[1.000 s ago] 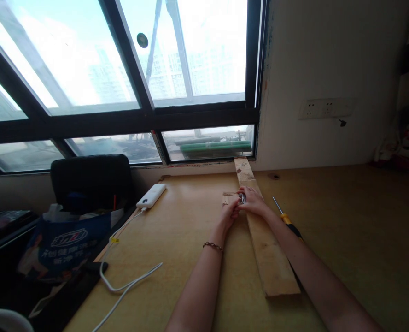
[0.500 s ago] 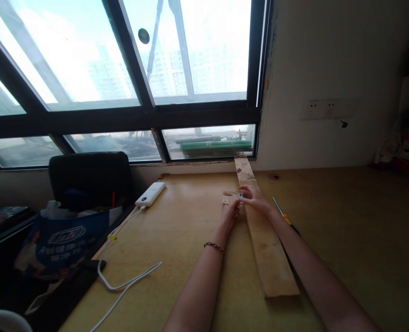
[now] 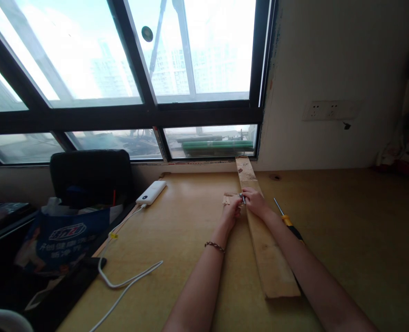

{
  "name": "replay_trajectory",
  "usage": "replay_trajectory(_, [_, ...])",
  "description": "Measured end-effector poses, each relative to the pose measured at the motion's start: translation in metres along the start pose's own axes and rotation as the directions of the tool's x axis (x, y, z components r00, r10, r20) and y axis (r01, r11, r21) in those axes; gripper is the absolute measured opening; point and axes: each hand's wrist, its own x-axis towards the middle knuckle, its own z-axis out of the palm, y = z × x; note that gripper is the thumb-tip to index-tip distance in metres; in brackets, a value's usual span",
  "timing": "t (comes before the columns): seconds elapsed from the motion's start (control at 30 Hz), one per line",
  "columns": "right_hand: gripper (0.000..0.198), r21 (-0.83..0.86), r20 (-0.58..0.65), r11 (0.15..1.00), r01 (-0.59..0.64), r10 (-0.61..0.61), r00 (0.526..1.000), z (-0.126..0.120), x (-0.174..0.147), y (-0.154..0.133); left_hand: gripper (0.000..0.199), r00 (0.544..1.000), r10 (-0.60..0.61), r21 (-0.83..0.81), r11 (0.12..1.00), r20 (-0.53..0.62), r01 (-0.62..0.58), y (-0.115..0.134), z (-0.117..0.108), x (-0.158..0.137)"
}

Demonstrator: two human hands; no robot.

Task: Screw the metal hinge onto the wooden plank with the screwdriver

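Note:
A long wooden board [image 3: 277, 263] lies lengthwise on the table, its far end at the window sill. Over its left edge, my left hand [image 3: 232, 210] is closed, thumb and fingers pinching at a small shiny metal part [image 3: 242, 198]. My right hand [image 3: 255, 202] rests above the board with its fingers bent against the same part from the right. The part is too small to name exactly. A short piece of wood [image 3: 228, 198] shows just beyond my left hand, partly hidden by it. Right of my right forearm lies a screwdriver [image 3: 287, 221] with a yellow and black handle.
A white power bank [image 3: 151, 192] with a white cable [image 3: 135, 280] lies on the left of the table [image 3: 190, 230]. Beyond the left edge stand a black chair [image 3: 90, 173] and a blue bag [image 3: 66, 240]. Windows and a wall with sockets [image 3: 324, 110] bound the back.
My right hand has turned slightly and its fingers have curled down around the metal part. My left hand stays almost where it was. The view has shifted slightly.

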Motion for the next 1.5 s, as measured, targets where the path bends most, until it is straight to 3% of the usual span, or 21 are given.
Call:
replay_trajectory(0.13, [0.034,-0.048,0.007,0.999,0.014,-0.014,1.000,0.000,-0.001,-0.003,0.028,1.000,0.012,0.003,1.000,0.007,-0.012,-0.001,-0.001,0.001])
replay_trajectory(0.3, [0.034,0.049,-0.037,0.999,-0.003,0.005,0.999,-0.002,0.000,0.002,0.027,1.000,0.013,0.013,1.000,0.002,-0.013,-0.002,-0.002,0.002])
replay_trajectory(0.5, [0.019,0.170,-0.047,0.982,-0.084,0.093,0.995,0.004,0.003,0.012,0.028,0.999,0.036,0.040,0.998,0.028,-0.037,-0.001,0.000,-0.001])
replay_trajectory(0.87, [0.014,0.209,-0.028,0.969,-0.130,0.139,0.990,0.004,0.005,0.014,0.036,0.999,0.038,0.060,0.997,0.020,-0.039,-0.001,0.000,-0.003])
replay_trajectory(1.17, [0.025,0.100,0.069,0.988,-0.116,0.109,0.992,0.001,0.007,0.012,0.030,1.000,0.022,0.010,1.000,0.016,-0.022,0.000,-0.002,0.000])
replay_trajectory(1.37, [0.055,0.017,0.206,0.999,-0.032,0.028,0.978,-0.006,0.005,0.009,0.028,1.000,-0.021,-0.048,0.999,-0.006,0.021,0.000,-0.004,0.004])
replay_trajectory(1.5, [0.060,0.007,0.202,1.000,-0.017,0.016,0.979,-0.008,0.003,0.006,0.029,0.998,-0.042,-0.057,0.998,-0.044,0.039,0.000,-0.004,0.005])
